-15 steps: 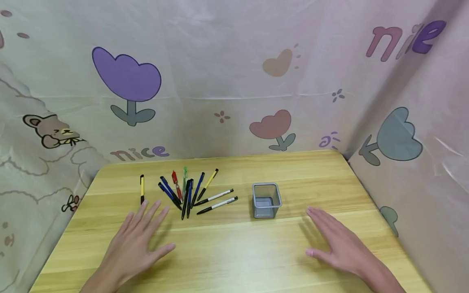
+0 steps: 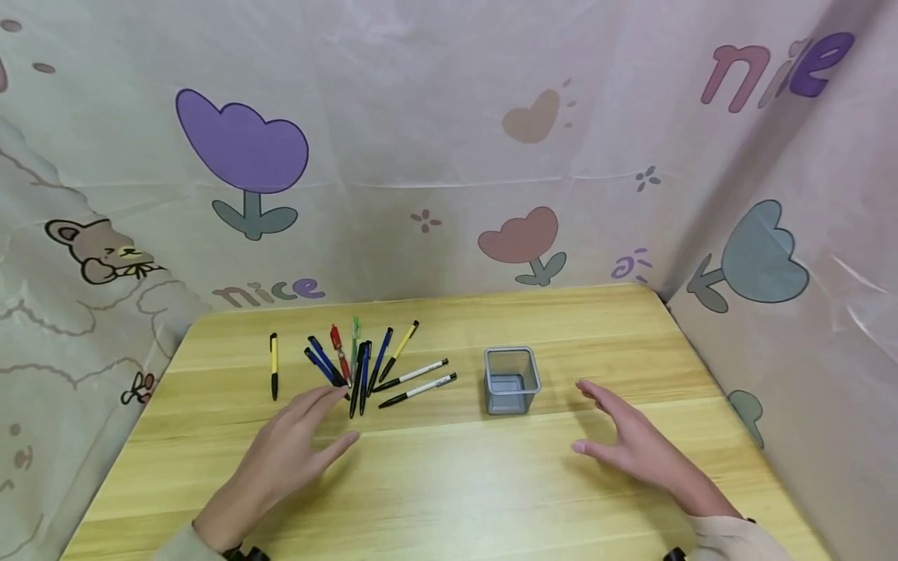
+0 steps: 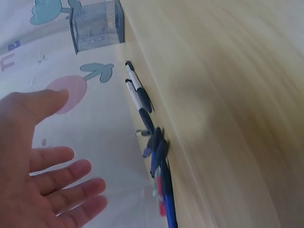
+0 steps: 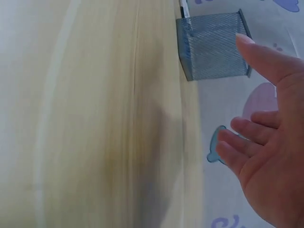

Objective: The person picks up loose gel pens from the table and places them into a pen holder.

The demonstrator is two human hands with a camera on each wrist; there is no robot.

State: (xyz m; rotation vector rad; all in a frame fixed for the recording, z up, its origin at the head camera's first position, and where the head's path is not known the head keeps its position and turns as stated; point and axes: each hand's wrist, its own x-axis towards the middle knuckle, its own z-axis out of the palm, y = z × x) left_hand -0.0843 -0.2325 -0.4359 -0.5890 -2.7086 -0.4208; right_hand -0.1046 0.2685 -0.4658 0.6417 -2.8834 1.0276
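My left hand [image 2: 291,448] hovers over the table just in front of a spread of pens, its fingers relaxed and nothing in them. The fingertips overlap the lower ends of two blue pens [image 2: 324,363] in the head view. Beside those lie a red pen [image 2: 340,349], a green pen [image 2: 355,336], dark blue and black pens [image 2: 359,382], a yellow pen [image 2: 400,349] and two white pens [image 2: 418,389]. My right hand [image 2: 634,444] is held to the right of a grey mesh pen holder [image 2: 510,397], apart from it, thumb and fingers spread and holding nothing.
Another yellow pen [image 2: 274,366] lies by itself at the left. The wooden table [image 2: 463,499] ends at the back against a patterned cloth [image 2: 407,140], which also hangs along both sides.
My left hand has shifted right and forward toward the pen cluster, uncovering the lone yellow pen's lower end. The right hand has moved slightly left and forward toward the pen holder.
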